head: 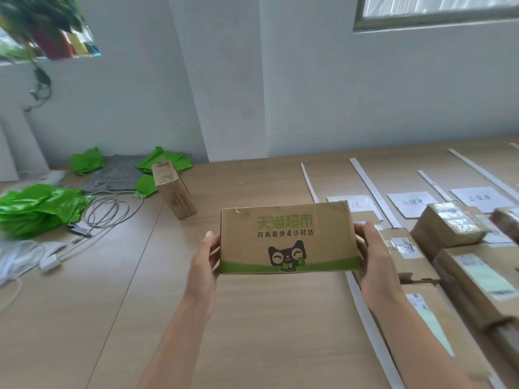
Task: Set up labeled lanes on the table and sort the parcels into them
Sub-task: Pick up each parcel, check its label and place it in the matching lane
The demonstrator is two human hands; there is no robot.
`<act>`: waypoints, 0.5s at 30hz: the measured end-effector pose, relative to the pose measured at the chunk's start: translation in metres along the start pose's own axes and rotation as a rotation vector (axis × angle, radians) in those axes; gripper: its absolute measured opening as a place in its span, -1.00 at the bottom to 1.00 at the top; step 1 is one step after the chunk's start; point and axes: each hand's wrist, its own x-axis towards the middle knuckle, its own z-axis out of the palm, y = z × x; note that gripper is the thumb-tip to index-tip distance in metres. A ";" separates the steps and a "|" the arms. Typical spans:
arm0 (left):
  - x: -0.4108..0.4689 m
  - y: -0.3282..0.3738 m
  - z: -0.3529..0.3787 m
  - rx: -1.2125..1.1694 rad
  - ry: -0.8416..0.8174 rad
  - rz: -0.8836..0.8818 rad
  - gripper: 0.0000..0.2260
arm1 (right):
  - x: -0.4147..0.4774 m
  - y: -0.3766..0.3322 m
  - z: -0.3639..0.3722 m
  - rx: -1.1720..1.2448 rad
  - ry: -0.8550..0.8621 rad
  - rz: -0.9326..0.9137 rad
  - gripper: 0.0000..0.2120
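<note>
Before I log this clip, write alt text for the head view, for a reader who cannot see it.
The left hand and right hand hold a cat-printed cardboard box by its ends above a wooden table. At right, white strips mark lanes holding paper labels and taped parcels; at left lie green bags and cables.
</note>
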 end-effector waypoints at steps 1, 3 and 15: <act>-0.004 -0.001 0.001 -0.009 0.000 0.004 -0.54 | -0.003 0.000 -0.003 0.003 0.007 -0.008 -0.52; -0.011 -0.003 0.003 -0.028 -0.003 0.013 -0.57 | -0.010 0.001 -0.008 0.011 0.025 -0.010 -0.55; -0.026 -0.016 0.010 -0.148 -0.068 0.085 -0.54 | -0.030 0.018 -0.024 0.002 0.100 -0.011 -0.57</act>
